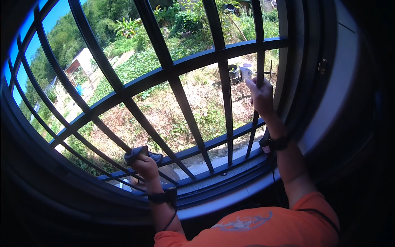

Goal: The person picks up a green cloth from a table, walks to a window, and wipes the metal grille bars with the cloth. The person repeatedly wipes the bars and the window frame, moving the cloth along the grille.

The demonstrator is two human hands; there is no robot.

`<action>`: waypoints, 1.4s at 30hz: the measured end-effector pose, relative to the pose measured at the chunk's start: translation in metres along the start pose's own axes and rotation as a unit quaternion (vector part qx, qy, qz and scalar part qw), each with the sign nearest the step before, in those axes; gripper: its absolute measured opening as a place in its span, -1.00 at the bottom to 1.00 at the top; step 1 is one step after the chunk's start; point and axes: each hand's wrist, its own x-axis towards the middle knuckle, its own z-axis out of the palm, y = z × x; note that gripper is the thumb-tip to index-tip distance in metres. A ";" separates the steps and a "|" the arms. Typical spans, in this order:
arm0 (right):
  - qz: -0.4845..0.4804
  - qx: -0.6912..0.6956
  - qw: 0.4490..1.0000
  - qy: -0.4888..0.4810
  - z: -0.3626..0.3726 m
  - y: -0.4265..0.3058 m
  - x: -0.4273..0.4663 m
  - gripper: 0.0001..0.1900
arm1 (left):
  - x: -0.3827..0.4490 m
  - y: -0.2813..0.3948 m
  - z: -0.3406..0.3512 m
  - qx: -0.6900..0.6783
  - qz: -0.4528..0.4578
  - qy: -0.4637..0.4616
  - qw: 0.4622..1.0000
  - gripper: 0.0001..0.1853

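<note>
A dark metal window grille [197, 61] of upright bars and cross rails fills the view before me. My left hand [146, 167] is closed on a dark grey cloth [134, 152], which is wrapped about an upright bar [108, 135] just above the lowest cross rail. Higher up and to the right, my right hand [263, 96] grips another upright bar [260, 60] between the middle and lower rails. Its thumb lies along the near left side, while most of its fingers are hidden.
A dark window frame [304, 71] and pale sill [228, 197] border the grille. A metal latch plate [322, 66] sits on the right frame. Beyond the bars are a garden with plants, a white bucket [246, 71] and a black pot [233, 72]. A cable [273, 182] hangs beside my right forearm.
</note>
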 end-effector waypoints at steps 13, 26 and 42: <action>-0.288 -0.363 0.870 0.165 0.008 -0.067 -0.047 -0.44 | -0.057 0.079 -0.055 -0.097 0.133 -0.142 0.976 -0.64; 0.146 0.376 0.889 -0.215 0.054 -0.052 -0.185 -0.38 | 0.118 0.282 -0.087 -0.329 0.365 -0.510 0.706 -0.28; -0.351 -0.281 0.892 0.044 -0.011 -0.105 -0.021 -0.77 | 0.103 0.207 -0.042 -0.328 0.155 -0.020 0.932 -0.71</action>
